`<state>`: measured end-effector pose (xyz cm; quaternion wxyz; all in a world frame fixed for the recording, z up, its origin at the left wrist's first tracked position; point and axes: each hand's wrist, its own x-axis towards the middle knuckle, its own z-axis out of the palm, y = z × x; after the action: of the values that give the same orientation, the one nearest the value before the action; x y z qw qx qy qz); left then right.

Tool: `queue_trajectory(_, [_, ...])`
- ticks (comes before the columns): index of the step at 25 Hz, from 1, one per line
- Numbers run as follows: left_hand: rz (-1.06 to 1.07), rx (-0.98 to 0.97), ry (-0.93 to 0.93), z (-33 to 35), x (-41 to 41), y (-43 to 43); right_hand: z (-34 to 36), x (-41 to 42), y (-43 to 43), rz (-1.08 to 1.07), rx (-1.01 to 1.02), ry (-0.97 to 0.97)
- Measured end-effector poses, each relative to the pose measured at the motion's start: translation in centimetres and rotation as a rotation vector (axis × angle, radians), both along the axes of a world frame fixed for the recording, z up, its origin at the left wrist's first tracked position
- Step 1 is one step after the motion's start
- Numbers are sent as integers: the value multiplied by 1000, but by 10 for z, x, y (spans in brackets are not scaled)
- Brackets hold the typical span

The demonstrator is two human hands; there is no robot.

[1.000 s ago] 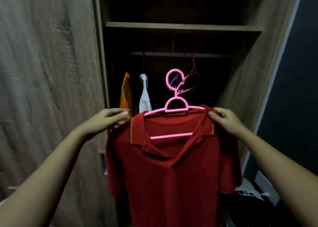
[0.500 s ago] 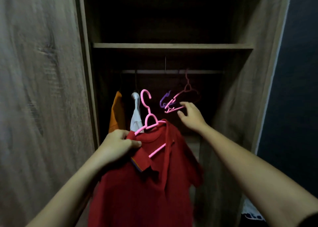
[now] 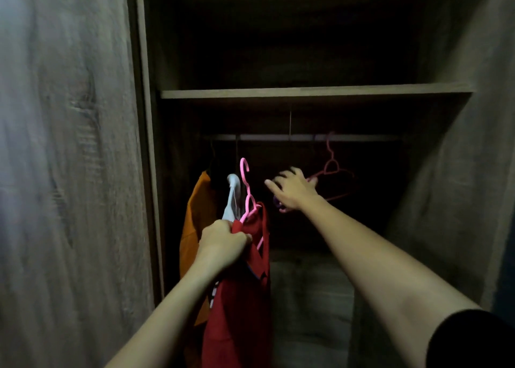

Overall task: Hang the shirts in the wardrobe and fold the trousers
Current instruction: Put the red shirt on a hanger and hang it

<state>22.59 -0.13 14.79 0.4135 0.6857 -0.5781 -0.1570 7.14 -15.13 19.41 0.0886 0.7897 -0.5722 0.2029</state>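
My left hand (image 3: 223, 242) grips a red polo shirt (image 3: 239, 312) at its shoulder, where it sits on a pink hanger (image 3: 245, 178). The shirt is turned edge-on inside the wardrobe, and the hanger's hook stands free below the rail (image 3: 278, 137). My right hand (image 3: 292, 189) reaches further in with fingers spread and touches a bunch of empty pink and purple hangers (image 3: 331, 169) that hang on the rail. An orange shirt (image 3: 195, 228) and a white garment (image 3: 232, 197) hang at the left end.
A wooden shelf (image 3: 306, 91) runs just above the rail. The wardrobe's door panel (image 3: 69, 172) stands close on the left and its side wall (image 3: 459, 200) on the right. The interior is dark, with open rail between the white garment and the empty hangers.
My right hand let go of the shirt's shoulder and reached to the empty hangers on the rail. My left hand turned the shirt sideways and carried it into the wardrobe.
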Motion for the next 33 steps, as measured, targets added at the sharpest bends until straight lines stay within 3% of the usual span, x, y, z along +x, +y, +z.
queue_trajectory(3, [17, 3, 18, 5, -7, -29, -16, -11, -9, -15, 89, -47])
queue_trajectory(12, [97, -137, 20, 61, -58, -104, -45, -78, -2, 40, -218, -301])
queue_trajectory(17, [158, -160, -122, 90, -72, -137, -32, -104, 2, 78, -242, -257])
queue_trajectory(21, [176, -89, -230, 69, -79, -158, -27, -118, 9, 130, -226, -237])
queue_trajectory(24, [178, -54, -204, 51, -85, -167, -26, -123, 16, 145, -213, -196])
queue_trajectory(26, [172, -46, -202, 49, -88, -171, -25, -126, 22, 109, -210, -171])
queue_trajectory(28, [178, -37, -334, 54, -90, -167, -24, -126, 26, 19, -249, -101])
queue_trajectory(30, [218, -141, -489, 63, -86, -153, -25, -123, 32, -45, -353, -5])
queue_trajectory(33, [270, -434, -449, 72, -59, -126, -33, -107, 39, 52, -531, 20])
